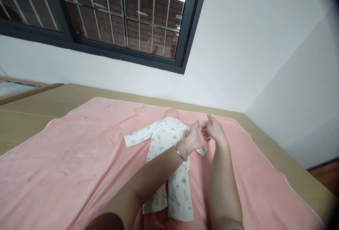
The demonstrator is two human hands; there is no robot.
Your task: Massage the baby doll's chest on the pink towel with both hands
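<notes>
A baby-sized doll (172,113) lies on a pink blanket (87,145), its smooth head toward the wall. It wears a white patterned long-sleeved top (164,136) and matching trousers (180,194). My left hand (196,137), with a bracelet (181,150) at the wrist, is palm up with its fingers apart, over the doll's right-hand side in the picture. Beside it, my right hand (215,129) has its thumb raised and its fingers toward my left fingers; whether they touch is unclear. Neither hand shows a held thing. My left forearm hides part of the doll's middle.
The blanket covers a tan padded surface (267,140) that meets a white wall (222,46). A dark-framed window (182,59) with metal bars is above it. A wooden-edged bed or crib (50,87) stands at the far left.
</notes>
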